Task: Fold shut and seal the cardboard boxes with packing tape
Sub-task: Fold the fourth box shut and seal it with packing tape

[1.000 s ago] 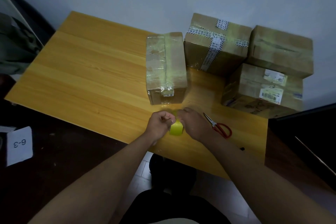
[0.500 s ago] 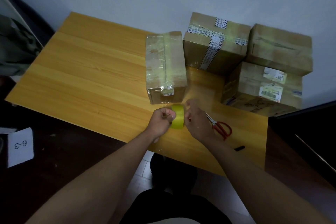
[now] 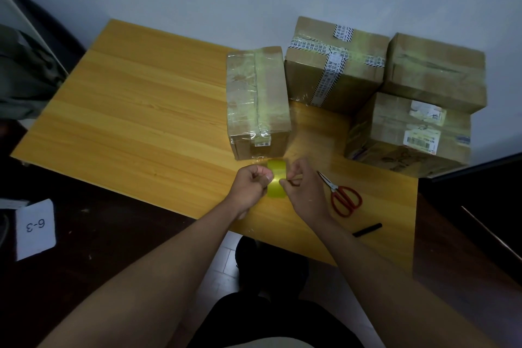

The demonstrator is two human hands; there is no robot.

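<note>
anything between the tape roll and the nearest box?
Nothing visible. The tape roll sits between the left hand and right hand, just in front of the nearest box, with only bare table between them. The scissors lie off to the right.

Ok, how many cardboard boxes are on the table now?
4: one nearest the hands, one behind it by the wall, one at the right edge, one stacked on that. More may hide behind.

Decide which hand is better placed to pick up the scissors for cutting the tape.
Right. The right hand lies beside the red scissors, while the left hand grips the tape roll on the far side.
</note>
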